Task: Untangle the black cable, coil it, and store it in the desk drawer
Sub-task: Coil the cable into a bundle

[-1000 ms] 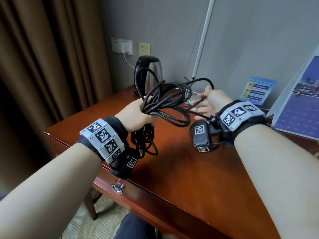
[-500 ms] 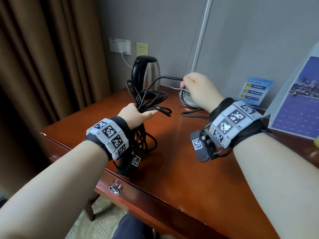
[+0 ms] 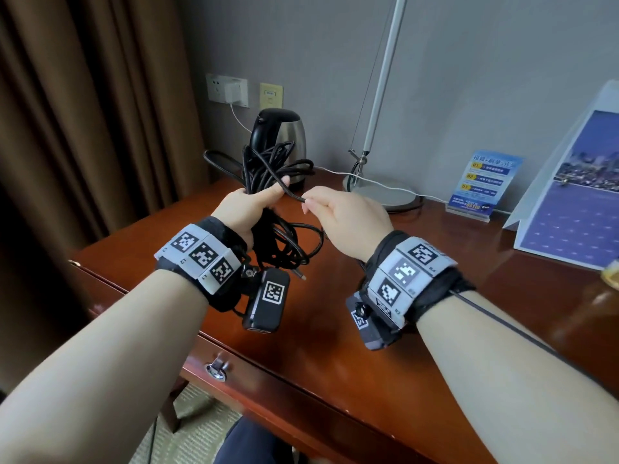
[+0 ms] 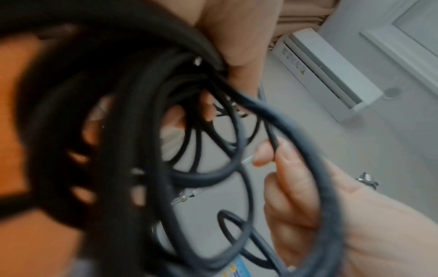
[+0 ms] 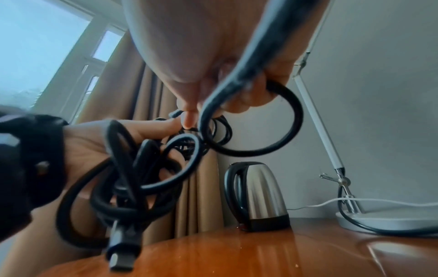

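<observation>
We grip the limp, springy cable (image 3: pixel 268 169) bundle in our left hand (image 3: pixel 246 209) (loops escape easily); right hand (image 3: pixel 341 216) pinches one strand, best held near the bundle.

left hand (image 3: pixel 244 209) gripping black cable (image 3: pixel 268 169), right hand (image 3: pixel 348 219) pinching strand

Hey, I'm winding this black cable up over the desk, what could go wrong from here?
The loops in your left hand look crossed rather than neat, so pulling the strand your right hand pinches could tighten the black cable into a knot. A free plug dangles low and may knock the desk. The kettle stands close behind; a swinging loop might catch it.
</observation>
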### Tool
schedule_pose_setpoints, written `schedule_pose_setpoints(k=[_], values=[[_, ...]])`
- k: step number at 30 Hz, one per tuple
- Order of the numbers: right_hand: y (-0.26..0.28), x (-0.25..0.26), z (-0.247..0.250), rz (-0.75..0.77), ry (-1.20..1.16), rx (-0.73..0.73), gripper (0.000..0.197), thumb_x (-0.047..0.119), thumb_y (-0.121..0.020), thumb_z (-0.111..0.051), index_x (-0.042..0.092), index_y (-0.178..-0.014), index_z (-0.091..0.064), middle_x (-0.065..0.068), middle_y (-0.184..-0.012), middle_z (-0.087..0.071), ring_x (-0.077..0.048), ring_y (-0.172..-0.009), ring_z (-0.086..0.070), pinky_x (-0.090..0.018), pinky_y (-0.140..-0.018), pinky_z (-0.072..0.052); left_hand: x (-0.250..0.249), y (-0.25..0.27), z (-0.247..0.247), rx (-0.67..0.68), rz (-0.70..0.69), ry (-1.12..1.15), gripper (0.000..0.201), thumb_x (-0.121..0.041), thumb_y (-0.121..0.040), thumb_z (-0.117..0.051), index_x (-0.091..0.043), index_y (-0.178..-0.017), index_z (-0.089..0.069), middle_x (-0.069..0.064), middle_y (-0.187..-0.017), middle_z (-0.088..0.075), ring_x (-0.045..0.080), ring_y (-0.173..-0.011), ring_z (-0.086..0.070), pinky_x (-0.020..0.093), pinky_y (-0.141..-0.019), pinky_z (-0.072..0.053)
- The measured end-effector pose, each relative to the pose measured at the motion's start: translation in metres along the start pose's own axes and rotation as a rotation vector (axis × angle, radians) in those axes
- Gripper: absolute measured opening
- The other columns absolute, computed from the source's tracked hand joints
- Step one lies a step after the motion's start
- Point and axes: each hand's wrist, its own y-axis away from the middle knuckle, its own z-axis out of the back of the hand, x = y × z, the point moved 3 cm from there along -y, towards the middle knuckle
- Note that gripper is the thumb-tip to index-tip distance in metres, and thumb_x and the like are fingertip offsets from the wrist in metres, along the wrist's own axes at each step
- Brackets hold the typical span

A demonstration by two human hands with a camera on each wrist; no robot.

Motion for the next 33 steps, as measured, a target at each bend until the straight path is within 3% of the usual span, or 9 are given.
schedule_pose_setpoints(k=[5,10,13,16,20,24,29,31,33], values=[[-0.005,-0.011,0.003,-0.054,-0.032,-0.049,0.026,0.035,-0.099,-0.028,0.03,-0.094,-0.053,0.005,-0.059,-0.045,-0.021,-0.072,-0.05,-0.029,-0.063,-0.031,-0.001,0.005,-0.001,0.172,0.021,0.063,0.013,-0.015,-0.085,-0.063,-0.013,-0.078,-0.052,0.002,-0.061,-0.05,0.013,-0.047,-0.053,0.023,-0.049,-0.052],[-0.005,-0.006,0.002,-0.034,0.007,-0.046,0.026,0.032,-0.099,-0.03,0.029,-0.099,-0.055,0.004,-0.076,-0.057,-0.026,-0.081,-0.054,-0.03,-0.066,-0.035,0.002,0.003,-0.005,0.175,0.002,0.151,0.034,-0.046,-0.08,-0.062,-0.014,-0.082,-0.05,-0.006,-0.053,-0.048,0.008,-0.051,-0.05,0.023,-0.052,-0.047],[-0.006,0.004,-0.006,0.037,0.109,-0.017,0.029,0.035,-0.1,-0.027,0.031,-0.112,-0.054,0.003,-0.097,-0.065,-0.026,-0.093,-0.058,-0.029,-0.067,-0.035,0.0,0.002,-0.012,0.163,-0.012,0.122,0.058,-0.06,-0.072,-0.059,-0.007,-0.095,-0.061,0.003,-0.062,-0.055,0.013,-0.055,-0.055,0.03,-0.065,-0.052],[-0.008,0.007,-0.01,0.068,0.081,0.027,0.032,0.038,-0.1,-0.029,0.035,-0.12,-0.054,0.006,-0.109,-0.065,-0.02,-0.103,-0.057,-0.03,-0.073,-0.039,-0.001,0.002,-0.012,0.088,-0.039,0.116,0.051,-0.046,-0.083,-0.061,-0.001,-0.106,-0.062,0.017,-0.083,-0.061,0.027,-0.073,-0.062,0.04,-0.076,-0.055],[-0.008,-0.008,-0.006,0.02,-0.209,0.035,0.024,0.044,-0.094,-0.043,0.033,-0.081,-0.061,0.011,-0.082,-0.064,-0.011,-0.077,-0.058,-0.032,-0.074,-0.048,0.0,-0.005,0.003,-0.131,-0.155,0.006,0.026,-0.031,-0.09,-0.056,-0.007,-0.094,-0.049,0.005,-0.066,-0.054,0.016,-0.051,-0.054,0.024,-0.048,-0.048],[-0.007,-0.023,0.001,-0.012,-0.246,0.073,0.038,0.044,-0.096,-0.04,0.023,-0.066,-0.052,0.004,-0.066,-0.053,-0.008,-0.058,-0.045,-0.026,-0.061,-0.037,-0.002,-0.004,0.011,-0.216,-0.246,0.058,0.033,-0.034,-0.089,-0.058,-0.01,-0.107,-0.044,0.0,-0.075,-0.055,0.013,-0.061,-0.058,0.024,-0.05,-0.052],[-0.01,-0.029,0.001,-0.094,-0.277,0.05,0.047,0.047,-0.097,-0.033,0.014,-0.063,-0.031,0.001,-0.063,-0.033,-0.014,-0.06,-0.035,-0.029,-0.062,-0.028,-0.005,-0.003,0.013,-0.215,-0.29,0.161,0.021,-0.034,-0.09,-0.058,-0.016,-0.088,-0.046,0.0,-0.076,-0.054,0.013,-0.065,-0.056,0.024,-0.054,-0.051],[-0.01,-0.033,-0.008,-0.164,-0.443,0.109,0.059,0.06,-0.09,-0.032,0.005,-0.073,-0.043,-0.007,-0.074,-0.051,-0.016,-0.072,-0.052,-0.028,-0.075,-0.04,-0.006,-0.002,0.011,-0.181,-0.291,0.192,0.022,-0.034,-0.089,-0.059,-0.016,-0.088,-0.046,0.0,-0.076,-0.054,0.015,-0.067,-0.056,0.031,-0.063,-0.052],[-0.01,-0.035,-0.016,-0.23,-0.597,0.114,0.066,0.073,-0.078,-0.033,0.012,-0.09,-0.056,-0.005,-0.103,-0.064,-0.02,-0.101,-0.06,-0.038,-0.095,-0.045,-0.008,0.001,0.008,-0.124,-0.295,0.225,0.028,-0.038,-0.085,-0.063,-0.015,-0.09,-0.048,0.0,-0.073,-0.054,0.016,-0.067,-0.055,0.038,-0.071,-0.052]])
